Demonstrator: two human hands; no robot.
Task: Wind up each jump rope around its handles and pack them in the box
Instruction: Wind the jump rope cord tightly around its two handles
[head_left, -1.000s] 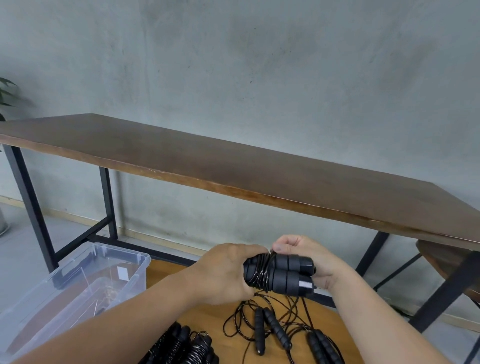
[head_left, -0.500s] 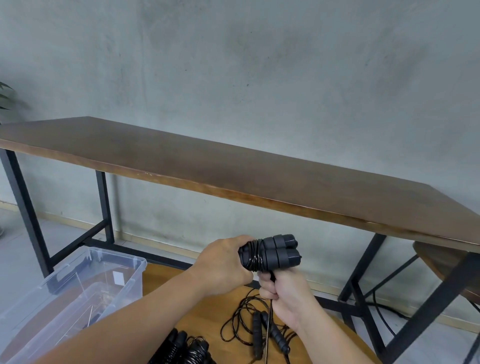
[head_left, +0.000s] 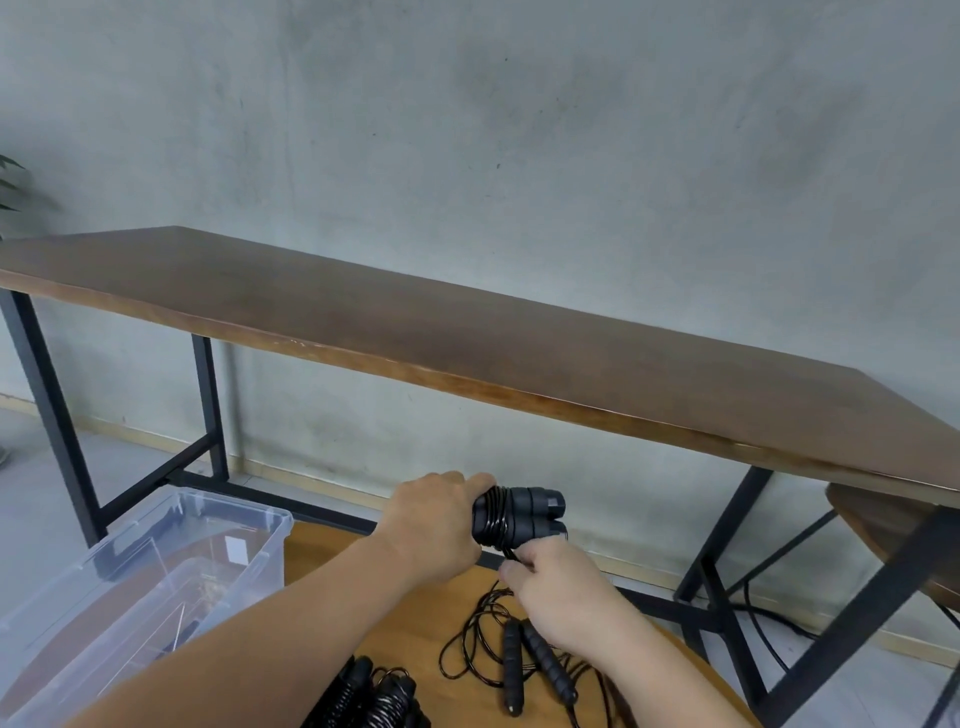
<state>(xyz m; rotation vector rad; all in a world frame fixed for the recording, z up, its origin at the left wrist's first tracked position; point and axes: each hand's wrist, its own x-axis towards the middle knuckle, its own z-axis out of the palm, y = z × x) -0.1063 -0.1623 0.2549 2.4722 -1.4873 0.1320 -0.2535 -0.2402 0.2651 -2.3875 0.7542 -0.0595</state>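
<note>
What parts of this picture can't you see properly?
- Head view: the left hand covers one end of the handles.
- The right hand hides the rope end it pinches.
- The bottom edge cuts off the wound ropes on the round table.
- The clear box is cut by the left edge; what is inside is too faint to tell.

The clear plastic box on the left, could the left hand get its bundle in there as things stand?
Probably yes. The clear box has no lid on and sits low beside the left hand, nothing between them. But the right hand pinches the rope's end under the bundled handles.
</note>
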